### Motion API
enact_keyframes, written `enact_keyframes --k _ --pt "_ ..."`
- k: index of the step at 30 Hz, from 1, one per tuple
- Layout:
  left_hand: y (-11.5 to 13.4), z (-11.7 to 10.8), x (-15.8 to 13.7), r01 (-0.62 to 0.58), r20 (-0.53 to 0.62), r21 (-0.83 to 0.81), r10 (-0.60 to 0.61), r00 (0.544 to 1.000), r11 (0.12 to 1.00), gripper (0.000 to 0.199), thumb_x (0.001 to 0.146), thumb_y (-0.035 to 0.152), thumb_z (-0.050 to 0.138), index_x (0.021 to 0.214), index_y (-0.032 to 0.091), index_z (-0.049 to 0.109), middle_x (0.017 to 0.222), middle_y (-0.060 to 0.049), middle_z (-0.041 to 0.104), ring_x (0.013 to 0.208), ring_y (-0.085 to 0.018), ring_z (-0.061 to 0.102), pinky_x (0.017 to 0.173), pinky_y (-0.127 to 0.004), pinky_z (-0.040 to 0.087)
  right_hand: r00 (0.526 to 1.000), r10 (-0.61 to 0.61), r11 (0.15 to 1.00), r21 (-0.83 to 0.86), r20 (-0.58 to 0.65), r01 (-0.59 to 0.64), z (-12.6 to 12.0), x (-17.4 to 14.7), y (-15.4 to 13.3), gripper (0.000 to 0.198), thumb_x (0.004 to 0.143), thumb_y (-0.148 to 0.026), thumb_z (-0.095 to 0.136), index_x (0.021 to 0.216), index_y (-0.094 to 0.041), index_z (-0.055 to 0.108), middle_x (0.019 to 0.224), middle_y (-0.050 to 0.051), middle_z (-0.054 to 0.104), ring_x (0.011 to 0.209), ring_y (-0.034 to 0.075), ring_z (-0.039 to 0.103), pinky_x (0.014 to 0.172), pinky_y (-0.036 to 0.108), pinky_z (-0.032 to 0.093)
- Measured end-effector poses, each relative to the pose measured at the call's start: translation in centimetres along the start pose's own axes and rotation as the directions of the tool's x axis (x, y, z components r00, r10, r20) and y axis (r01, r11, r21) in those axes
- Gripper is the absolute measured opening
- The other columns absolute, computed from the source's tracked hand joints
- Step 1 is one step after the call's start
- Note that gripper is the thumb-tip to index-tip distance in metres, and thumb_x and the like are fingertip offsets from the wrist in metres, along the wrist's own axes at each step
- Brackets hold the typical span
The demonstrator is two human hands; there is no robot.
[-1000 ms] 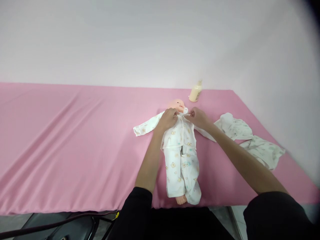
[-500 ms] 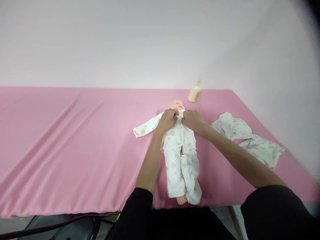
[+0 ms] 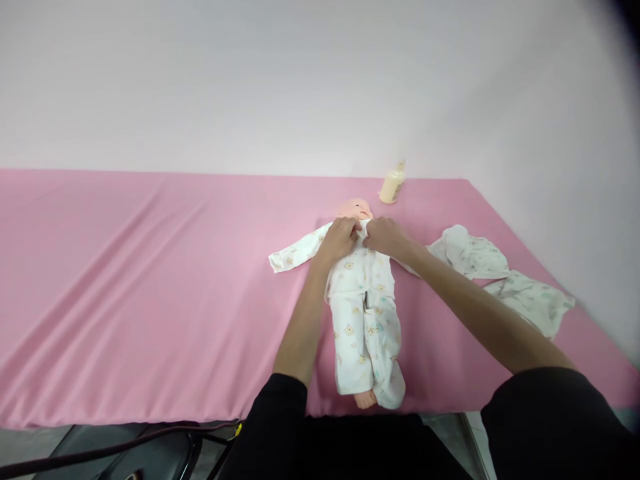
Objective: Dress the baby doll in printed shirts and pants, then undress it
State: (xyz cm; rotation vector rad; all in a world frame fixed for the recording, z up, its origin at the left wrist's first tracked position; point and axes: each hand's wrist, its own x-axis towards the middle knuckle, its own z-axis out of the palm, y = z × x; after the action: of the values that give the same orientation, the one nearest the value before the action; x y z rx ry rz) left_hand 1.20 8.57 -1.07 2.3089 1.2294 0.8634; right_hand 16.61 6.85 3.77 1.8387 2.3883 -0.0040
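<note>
Apparently pinching the white top (image 3: 349,277) at its neckline with left hand (image 3: 341,238) and right hand (image 3: 386,238), close together (hard to see exactly). Worn by the doll (image 3: 355,209) lying on the pink cloth (image 3: 175,287).

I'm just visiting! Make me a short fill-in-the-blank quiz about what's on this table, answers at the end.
The plastic baby doll lies on draped cloth coloured ____.
The bare left hand and bare right hand are at the ____ end, not the lower end, of the white printed jacket.
Below the white printed trousers, the number of doll feet showing is ____.
The pale-yellow plastic bottle stands nearer the doll's ____ than its feet.

Missing words: pink; upper; one; head.
</note>
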Motion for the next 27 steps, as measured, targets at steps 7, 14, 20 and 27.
enact_keyframes --k 7,14,20,27 --pt "0.8 -0.1 -0.2 -0.005 0.007 0.074 0.004 1.000 0.997 0.022 0.083 0.007 0.043 0.085 0.018 0.062 0.100 -0.012 0.067 0.098 -0.023 0.058 0.088 -0.036 0.046 0.997 -0.070 0.996 -0.060 -0.035 0.068 0.0 -0.1 -0.6 0.018 0.088 -0.011 0.053 0.096 -0.012 0.069 0.097 0.019 0.071 0.091 0.029 0.068 0.068 0.033 0.037" --pt "2.3 -1.4 -0.4 -0.026 0.102 0.006 0.025 0.994 1.000 0.026 0.082 0.022 0.051 0.059 0.019 0.041 0.072 -0.005 0.057 0.076 -0.018 0.051 0.068 -0.032 0.037 0.998 0.058 0.887 0.459 0.010 -0.056 -0.7 -0.5 2.2 0.019 0.083 -0.023 0.057 0.065 -0.018 0.055 0.066 0.004 0.064 0.060 0.014 0.057 0.054 0.026 0.034" --pt "2.0 -1.2 -0.2 -0.057 0.118 0.086 0.046 0.992 0.995 0.016 0.081 0.023 0.053 0.066 0.017 0.051 0.086 -0.005 0.063 0.084 -0.019 0.055 0.073 -0.032 0.038 0.994 -0.017 0.722 0.690 0.104 -0.060 -1.1 -1.5 3.4 0.008 0.082 -0.018 0.058 0.077 -0.017 0.064 0.072 0.001 0.067 0.065 0.012 0.058 0.058 0.022 0.039" --pt "2.2 -1.2 -0.3 -0.058 0.144 0.115 0.042 0.989 0.992 0.014 0.080 0.017 0.051 0.080 0.017 0.066 0.099 -0.006 0.070 0.099 -0.023 0.059 0.084 -0.035 0.043 0.993 -0.103 0.765 0.642 0.049 0.048 -0.3 -1.4 4.0 0.011 0.086 -0.025 0.058 0.083 -0.018 0.066 0.079 0.001 0.067 0.069 0.014 0.056 0.062 0.025 0.039"
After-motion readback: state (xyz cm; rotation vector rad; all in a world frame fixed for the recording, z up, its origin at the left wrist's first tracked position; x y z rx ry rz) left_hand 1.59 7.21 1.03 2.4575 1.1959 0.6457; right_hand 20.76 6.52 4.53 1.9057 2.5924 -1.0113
